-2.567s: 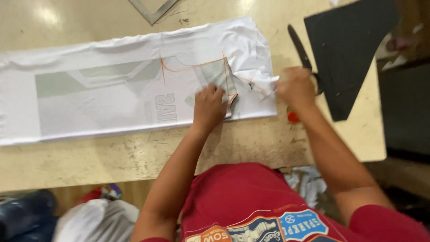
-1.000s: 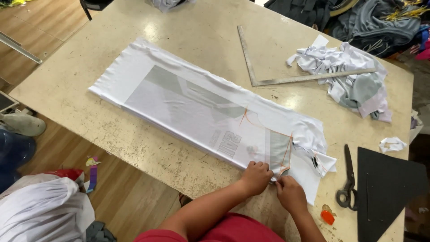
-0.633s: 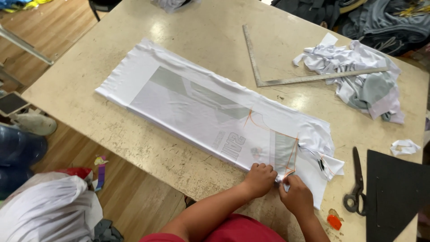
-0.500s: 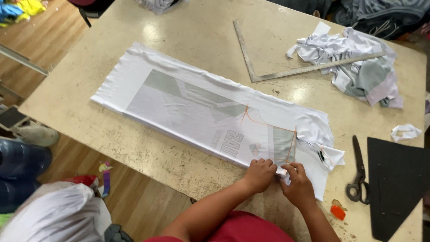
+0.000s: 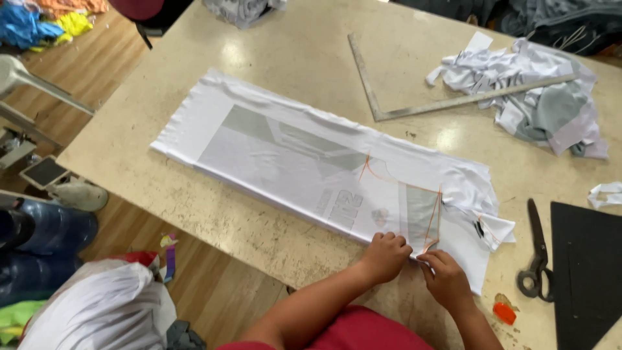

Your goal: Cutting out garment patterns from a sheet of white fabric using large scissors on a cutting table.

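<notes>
- Left hand (image 5: 385, 255) curled knuckles-up, pressing on near edge of white fabric (image 5: 291, 162); fingers together, whether anything pinched beneath cannot be told.
- Right hand (image 5: 446, 277) just beside left, fingertips together at fabric's near edge, close to lower corner of orange chalk outline (image 5: 424, 217); a grip on cloth or on something small cannot be told.
- Fabric spread flat and long across table (image 5: 311, 45), running diagonally from far left to near right; grey printed panel down its middle.
- Orange outline marking a small four-sided shape near right end of fabric, with a curved orange line leading into it from the left.
- Scissors (image 5: 536, 259) lying shut on table, right of fabric, apart from both hands.
- Black panel (image 5: 586, 272) just right of scissors, at table's edge.
- Small orange chalk piece (image 5: 504, 313) on table near right wrist.
- Metal square (image 5: 414, 97) lying flat beyond fabric, its long arm reaching over heap of white and grey scraps (image 5: 544, 104) at far right.
- White bag (image 5: 103, 311) on wooden floor, left of the person in red.
</notes>
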